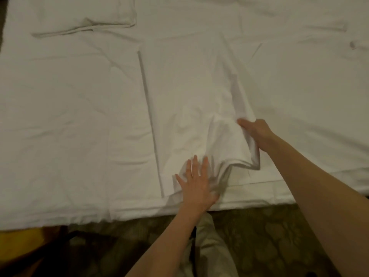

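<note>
I had the white cloth [185, 86] lying lengthwise on the bed [60, 116], near the edge closest to me, with its left edge straight and its far part flat. My left hand [196, 182] lay spread on the near end, fingers straight, pressing it down. My right hand [256, 132] was clenched round the cloth's right edge, holding it raised and bunched above the bed. As I judged it, the fold was barely begun: the raised edge had yet to go across and be smoothed, and the near hem was rumpled. Another white piece [79, 15] lay at the far left.
</note>
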`<action>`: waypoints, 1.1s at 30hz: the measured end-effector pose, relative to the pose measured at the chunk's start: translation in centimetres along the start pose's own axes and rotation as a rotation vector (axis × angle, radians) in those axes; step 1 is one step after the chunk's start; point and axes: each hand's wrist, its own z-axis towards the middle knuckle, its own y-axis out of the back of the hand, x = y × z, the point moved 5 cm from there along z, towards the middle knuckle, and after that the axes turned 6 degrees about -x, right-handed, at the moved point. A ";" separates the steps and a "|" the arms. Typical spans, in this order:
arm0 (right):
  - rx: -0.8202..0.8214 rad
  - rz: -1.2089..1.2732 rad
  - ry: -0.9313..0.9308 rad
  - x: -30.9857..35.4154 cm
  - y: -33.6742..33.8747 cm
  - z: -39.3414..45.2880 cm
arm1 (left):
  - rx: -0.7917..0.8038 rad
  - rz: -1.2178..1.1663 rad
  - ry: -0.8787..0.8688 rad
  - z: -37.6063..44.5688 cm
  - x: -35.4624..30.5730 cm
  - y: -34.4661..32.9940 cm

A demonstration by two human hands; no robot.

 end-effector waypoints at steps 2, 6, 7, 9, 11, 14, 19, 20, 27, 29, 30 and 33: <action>-0.013 0.104 0.051 1.6 0.0 -1.2 | -0.085 -0.058 0.043 0.3 0.0 0.3; -0.016 0.128 0.140 2.7 0.4 -2.3 | -0.246 0.092 -0.043 0.7 1.7 1.5; -0.036 0.096 0.146 2.2 0.8 -2.3 | -0.246 0.171 -0.081 0.7 2.3 1.5; -0.106 -0.002 0.128 0.2 2.0 -1.4 | -0.247 0.313 -0.123 0.5 3.4 1.4; -0.142 -0.111 0.092 -2.3 2.9 -0.2 | -0.240 0.363 -0.115 0.4 4.0 1.0; -0.084 -0.192 -0.014 -6.0 3.2 1.0 | -0.182 0.436 -0.098 0.7 4.0 -0.4; 0.022 -0.262 -0.008 -7.5 3.0 1.8 | -0.120 0.360 -0.099 0.9 3.4 -0.7; 0.039 -0.240 -0.008 -7.1 3.0 1.9 | -0.107 0.303 -0.106 0.8 3.5 -0.4; 0.216 -0.151 0.026 -5.8 3.5 0.9 | -0.429 0.169 -0.192 -1.0 4.2 4.3; 0.187 -0.133 0.038 -6.8 3.7 0.9 | -0.352 0.222 -0.125 -1.0 4.5 3.5; 0.180 -0.130 0.031 -7.4 3.8 1.0 | -0.296 0.271 -0.084 -0.8 4.6 2.8; 0.179 -0.139 -0.010 -9.8 3.6 1.3 | -0.155 0.384 0.006 -0.8 5.4 0.7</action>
